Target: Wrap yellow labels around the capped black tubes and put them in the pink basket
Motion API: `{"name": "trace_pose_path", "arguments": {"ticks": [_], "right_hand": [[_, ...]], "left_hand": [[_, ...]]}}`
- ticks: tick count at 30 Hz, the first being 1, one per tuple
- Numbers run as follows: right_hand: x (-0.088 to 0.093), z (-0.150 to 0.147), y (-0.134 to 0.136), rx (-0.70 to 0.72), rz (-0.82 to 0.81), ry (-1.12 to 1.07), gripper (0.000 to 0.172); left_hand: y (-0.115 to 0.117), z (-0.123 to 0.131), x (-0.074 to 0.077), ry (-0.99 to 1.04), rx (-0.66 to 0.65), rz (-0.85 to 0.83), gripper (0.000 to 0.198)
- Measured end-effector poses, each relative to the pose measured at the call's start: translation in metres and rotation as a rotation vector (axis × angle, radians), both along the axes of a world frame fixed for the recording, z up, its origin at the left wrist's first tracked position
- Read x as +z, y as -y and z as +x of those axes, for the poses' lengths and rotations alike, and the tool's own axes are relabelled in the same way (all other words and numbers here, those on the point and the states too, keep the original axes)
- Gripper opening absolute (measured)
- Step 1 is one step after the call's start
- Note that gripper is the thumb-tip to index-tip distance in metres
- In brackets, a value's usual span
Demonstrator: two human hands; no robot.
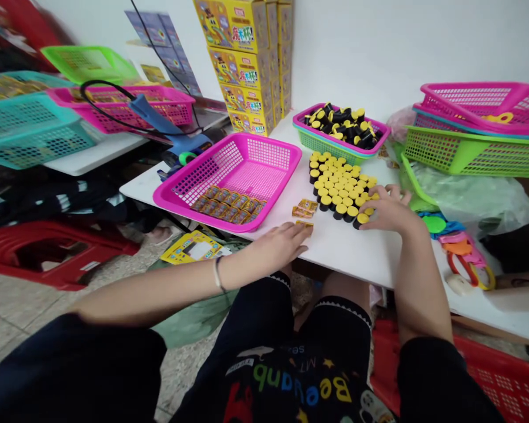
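Many small black cylinders with yellow caps [339, 187] stand upright in a tight group on the white table. My right hand [390, 208] curls around the near right edge of that group. Its thumb and fingers are apart and rest against the outermost cylinders. My left hand [282, 242] lies low over the table's front edge, fingers stretched out, with the tips at a small yellow printed piece [305, 224]. Just beyond it lie a few orange-yellow printed pieces [305, 208]. To the left, a pink basket [278, 207] holds rows of small printed packets [229, 205].
A basket stack [304, 138] at the back holds loose yellow-capped cylinders. Yellow boxes [247, 76] are piled against the wall. A blue-handled tool [158, 117] with a black cable stands left. More baskets [467, 147], tape rolls [467, 264] and plastic bags are at right.
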State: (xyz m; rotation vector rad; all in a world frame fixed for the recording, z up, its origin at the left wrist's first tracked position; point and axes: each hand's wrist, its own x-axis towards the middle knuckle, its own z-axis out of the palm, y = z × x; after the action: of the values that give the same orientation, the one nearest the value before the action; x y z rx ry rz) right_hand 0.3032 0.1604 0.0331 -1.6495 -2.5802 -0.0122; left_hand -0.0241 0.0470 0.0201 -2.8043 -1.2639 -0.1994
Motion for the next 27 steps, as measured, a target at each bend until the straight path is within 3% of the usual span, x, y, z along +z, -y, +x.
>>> {"name": "trace_pose_path", "arguments": {"ticks": [3, 6, 9, 13, 16, 20, 24, 27], "right_hand": [[0.007, 0.003, 0.002, 0.074, 0.015, -0.125, 0.036], [0.014, -0.005, 0.006, 0.172, 0.102, -0.33, 0.041], [0.011, -0.023, 0.009, 0.231, 0.184, -0.451, 0.041], [-0.002, -0.044, 0.01, 0.235, 0.224, -0.39, 0.039], [-0.008, -0.046, 0.009, 0.253, 0.237, -0.361, 0.039], [-0.009, -0.044, 0.007, 0.208, 0.238, -0.407, 0.037], [-0.01, -0.043, -0.001, -0.029, 0.349, -0.562, 0.039], [-0.013, -0.038, -0.009, -0.196, 0.442, -0.726, 0.04]], "left_hand": [[-0.001, 0.011, -0.037, -0.117, 0.095, -0.007, 0.071], [0.007, 0.009, -0.054, -0.178, 0.074, -0.016, 0.064], [0.026, 0.002, -0.05, -0.184, -0.024, 0.032, 0.045], [0.035, -0.001, -0.032, -0.093, -0.127, 0.036, 0.045], [0.016, 0.004, -0.025, 0.013, -0.064, -0.056, 0.036], [-0.023, 0.013, -0.027, 0.104, 0.101, -0.158, 0.019], [-0.051, 0.021, -0.028, 0.342, 0.215, -0.205, 0.016], [-0.061, 0.033, -0.02, 0.652, 0.147, -0.15, 0.011]]}}
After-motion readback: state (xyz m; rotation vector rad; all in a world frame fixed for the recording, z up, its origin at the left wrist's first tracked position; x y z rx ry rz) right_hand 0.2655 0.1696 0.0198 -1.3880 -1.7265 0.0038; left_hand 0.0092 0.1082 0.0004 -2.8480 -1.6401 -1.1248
